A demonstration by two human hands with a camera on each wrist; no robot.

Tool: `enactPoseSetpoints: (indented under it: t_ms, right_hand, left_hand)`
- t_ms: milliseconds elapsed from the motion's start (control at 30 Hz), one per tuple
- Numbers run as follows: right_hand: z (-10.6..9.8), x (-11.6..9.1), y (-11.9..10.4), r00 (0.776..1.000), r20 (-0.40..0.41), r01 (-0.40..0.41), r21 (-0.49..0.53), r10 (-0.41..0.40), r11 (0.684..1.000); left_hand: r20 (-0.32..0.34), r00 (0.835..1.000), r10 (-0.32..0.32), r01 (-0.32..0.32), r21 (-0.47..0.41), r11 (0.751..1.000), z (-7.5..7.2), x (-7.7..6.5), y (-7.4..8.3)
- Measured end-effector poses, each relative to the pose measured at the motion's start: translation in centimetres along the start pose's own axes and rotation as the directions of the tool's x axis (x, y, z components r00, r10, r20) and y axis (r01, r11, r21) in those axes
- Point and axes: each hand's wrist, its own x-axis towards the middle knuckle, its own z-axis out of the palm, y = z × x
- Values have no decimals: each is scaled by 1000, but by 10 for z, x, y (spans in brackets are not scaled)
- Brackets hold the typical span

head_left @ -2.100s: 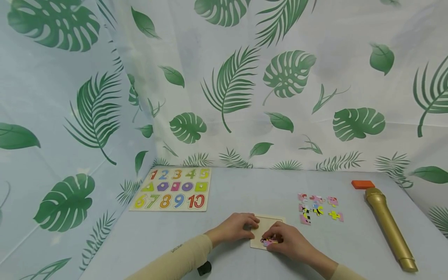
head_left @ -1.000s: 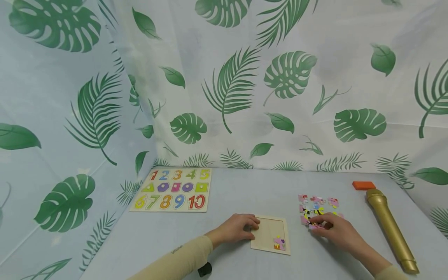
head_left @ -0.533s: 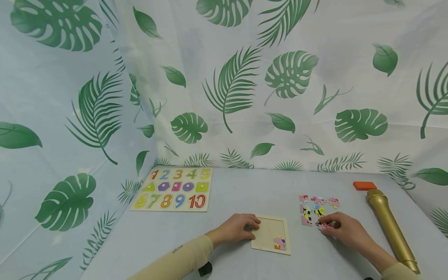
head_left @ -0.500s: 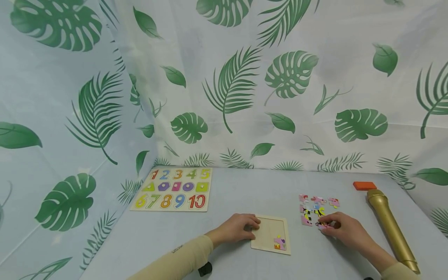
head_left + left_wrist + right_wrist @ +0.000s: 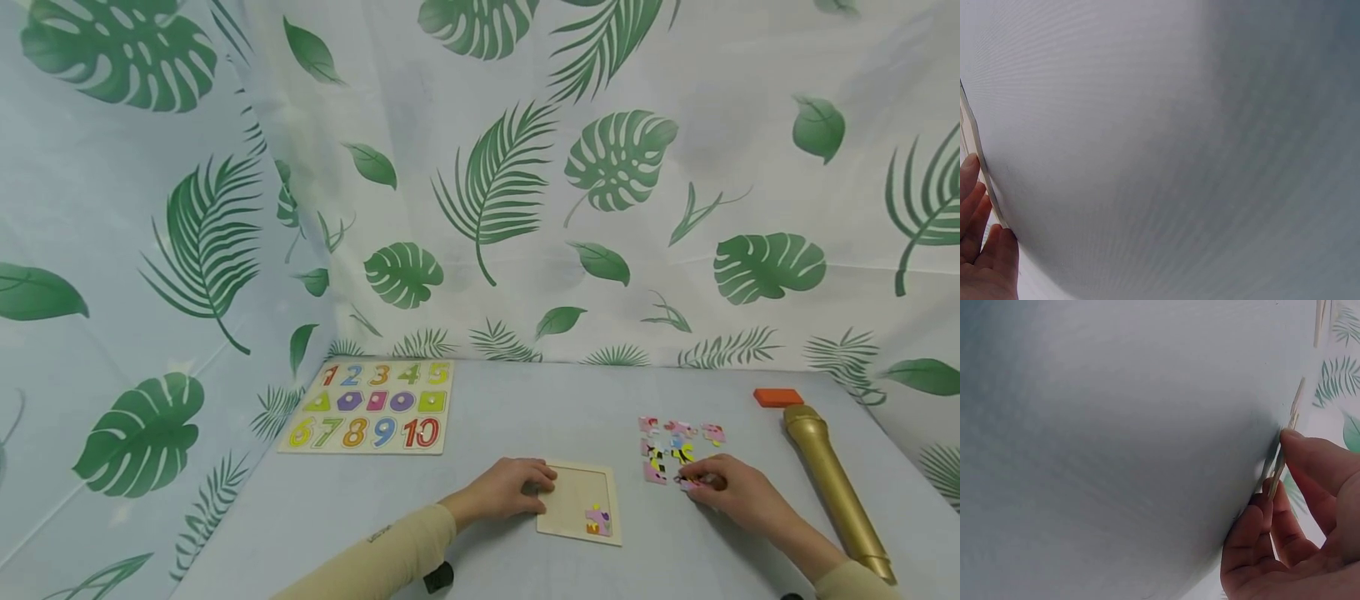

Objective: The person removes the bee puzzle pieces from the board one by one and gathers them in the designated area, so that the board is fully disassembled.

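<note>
My left hand [image 5: 510, 487] holds the left edge of a square wooden puzzle tray [image 5: 567, 492], fingers curled over its rim. In the left wrist view, the fingertips of the left hand [image 5: 988, 244] touch the tray's edge [image 5: 977, 140]. One pink puzzle piece [image 5: 597, 520] with yellow and orange marks sits in the tray's lower right corner. To the right, my right hand [image 5: 738, 492] pinches a pink-and-black jigsaw piece [image 5: 687, 482] beside other loose pieces [image 5: 652, 458]. The right wrist view shows the right hand's thumb and fingers [image 5: 1313, 450] on a thin piece seen edge-on.
A number-and-shape board [image 5: 367, 408] lies at the back left. On the right are a gold microphone [image 5: 836, 492] and an orange block [image 5: 777, 397]. A small black object [image 5: 438, 577] is near the left sleeve. Leaf-print cloth [image 5: 480, 208] stands behind the table.
My right hand has left the tray, where a piece now shows in the corner, and moved right to the loose pieces. There it has shifted one piece slightly rightward. The left hand stays put.
</note>
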Motion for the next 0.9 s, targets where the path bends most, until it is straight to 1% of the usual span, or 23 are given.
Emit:
enactPoseSetpoints:
  t_ms: [100, 333, 533, 900]
  right_hand:
    - [0, 1, 0, 1000, -4, 21, -20, -21, 1000]
    - [0, 1, -2, 1000, 5, 13, -25, -13, 1000]
    - [1, 1, -2, 998, -21, 58, -49, -59, 997]
    - [4, 2, 0, 997, -36, 64, -56, -66, 996]
  left_hand:
    - [-6, 1000, 7, -7, 5, 1000, 0, 0, -1]
    - [-10, 1000, 24, -24, 16, 1000, 0, 0, -2]
    - [-11, 1000, 16, -16, 8, 1000, 0, 0, -1]
    - [-6, 1000, 8, -8, 8, 1000, 1, 0, -2]
